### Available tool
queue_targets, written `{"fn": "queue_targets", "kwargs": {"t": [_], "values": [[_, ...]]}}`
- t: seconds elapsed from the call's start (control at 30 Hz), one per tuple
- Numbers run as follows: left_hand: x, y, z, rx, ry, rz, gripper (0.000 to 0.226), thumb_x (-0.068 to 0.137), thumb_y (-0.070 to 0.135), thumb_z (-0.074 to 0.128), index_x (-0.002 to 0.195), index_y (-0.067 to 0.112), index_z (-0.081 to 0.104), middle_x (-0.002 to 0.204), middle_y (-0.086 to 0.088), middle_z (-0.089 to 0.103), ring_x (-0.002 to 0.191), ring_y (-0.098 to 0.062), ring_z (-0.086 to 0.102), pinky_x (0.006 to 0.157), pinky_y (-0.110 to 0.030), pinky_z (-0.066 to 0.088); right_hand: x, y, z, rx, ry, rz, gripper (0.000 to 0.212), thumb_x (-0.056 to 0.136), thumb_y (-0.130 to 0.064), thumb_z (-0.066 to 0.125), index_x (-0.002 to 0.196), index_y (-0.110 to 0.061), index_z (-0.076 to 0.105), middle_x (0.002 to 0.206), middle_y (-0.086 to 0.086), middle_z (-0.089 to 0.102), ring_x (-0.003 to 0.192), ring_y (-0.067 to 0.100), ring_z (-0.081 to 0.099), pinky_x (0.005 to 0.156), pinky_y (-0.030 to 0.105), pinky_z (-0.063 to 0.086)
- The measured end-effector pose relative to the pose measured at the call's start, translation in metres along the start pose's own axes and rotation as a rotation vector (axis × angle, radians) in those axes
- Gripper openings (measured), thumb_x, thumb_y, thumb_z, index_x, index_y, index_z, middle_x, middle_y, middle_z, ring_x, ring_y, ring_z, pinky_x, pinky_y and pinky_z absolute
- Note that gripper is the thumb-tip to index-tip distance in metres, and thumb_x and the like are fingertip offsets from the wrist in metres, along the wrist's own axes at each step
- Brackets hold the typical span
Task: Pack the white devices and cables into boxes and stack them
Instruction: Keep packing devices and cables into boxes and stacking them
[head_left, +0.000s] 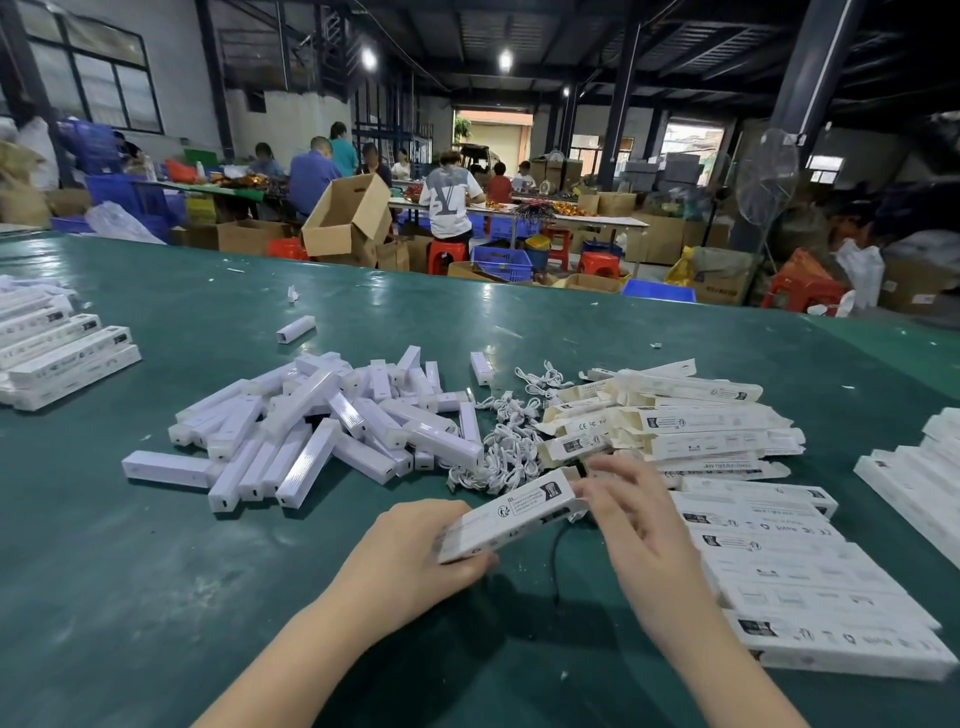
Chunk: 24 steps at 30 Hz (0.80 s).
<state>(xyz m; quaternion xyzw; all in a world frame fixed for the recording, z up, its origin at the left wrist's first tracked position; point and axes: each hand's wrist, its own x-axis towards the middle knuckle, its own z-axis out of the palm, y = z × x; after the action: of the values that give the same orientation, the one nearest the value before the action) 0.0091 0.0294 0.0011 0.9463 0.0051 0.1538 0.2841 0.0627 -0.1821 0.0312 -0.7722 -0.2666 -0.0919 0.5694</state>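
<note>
My left hand (410, 551) grips the near end of a long white printed box (511, 514) held just above the green table (156, 597). My right hand (636, 514) has its fingers at the box's far end, by the end flap. A heap of white bar-shaped devices (311, 431) lies left of centre. Coiled white cables (506, 441) lie in a tangle beyond the box. Open, unfilled boxes (675, 421) are piled at centre right. A row of closed boxes (805, 582) lies beside my right hand.
More closed boxes are stacked at the far left (62, 353) and at the right edge (924, 478). A thin black cord (556, 561) runs under the held box. Beyond the table, people sit at benches among cardboard cartons (348, 218), red stools and blue crates.
</note>
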Motion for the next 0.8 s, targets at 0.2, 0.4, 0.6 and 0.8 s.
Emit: {"fn": "queue_targets", "kwargs": {"t": [0.2, 0.4, 0.6, 0.8], "values": [[-0.002, 0.003, -0.003, -0.131, 0.059, -0.022, 0.026, 0.079, 0.051, 0.064, 0.074, 0.028, 0.054, 0.068, 0.012, 0.057, 0.063, -0.007, 0.050, 0.055, -0.021, 0.037, 0.008, 0.012, -0.002, 0.105, 0.080, 0.082, 0.024, 0.100, -0.028, 0.047, 0.104, -0.039, 0.067, 0.113, -0.030, 0.059, 0.111, -0.009, 0.052, 0.091, 0.012, 0.037], [-0.003, 0.003, -0.003, -0.396, 0.057, -0.109, 0.022, 0.077, 0.050, 0.064, 0.097, 0.040, 0.062, 0.083, 0.005, 0.066, 0.067, -0.015, 0.053, 0.063, -0.023, 0.042, 0.013, 0.061, -0.016, -0.773, -0.259, 0.067, 0.046, 0.101, -0.033, 0.042, 0.147, -0.034, 0.038, 0.145, -0.007, 0.044, 0.134, 0.015, 0.034, 0.111, 0.028, 0.023], [-0.005, 0.010, -0.004, -0.449, 0.002, -0.124, 0.012, 0.081, 0.039, 0.069, 0.085, 0.047, 0.061, 0.067, 0.022, 0.059, 0.055, 0.001, 0.045, 0.053, -0.010, 0.035, 0.015, 0.049, -0.008, -0.765, -0.182, 0.058, 0.023, 0.095, -0.030, 0.053, 0.111, -0.044, 0.062, 0.096, -0.013, 0.059, 0.102, 0.013, 0.056, 0.090, 0.027, 0.040], [-0.004, 0.019, -0.006, -0.687, -0.130, -0.278, 0.031, 0.072, 0.050, 0.069, 0.098, 0.033, 0.064, 0.076, 0.006, 0.072, 0.060, -0.006, 0.061, 0.056, -0.017, 0.047, -0.003, 0.012, 0.009, -0.089, -0.161, 0.037, 0.035, 0.089, -0.007, 0.058, 0.081, -0.039, 0.069, 0.086, -0.006, 0.059, 0.067, 0.013, 0.058, 0.068, 0.027, 0.048]]}}
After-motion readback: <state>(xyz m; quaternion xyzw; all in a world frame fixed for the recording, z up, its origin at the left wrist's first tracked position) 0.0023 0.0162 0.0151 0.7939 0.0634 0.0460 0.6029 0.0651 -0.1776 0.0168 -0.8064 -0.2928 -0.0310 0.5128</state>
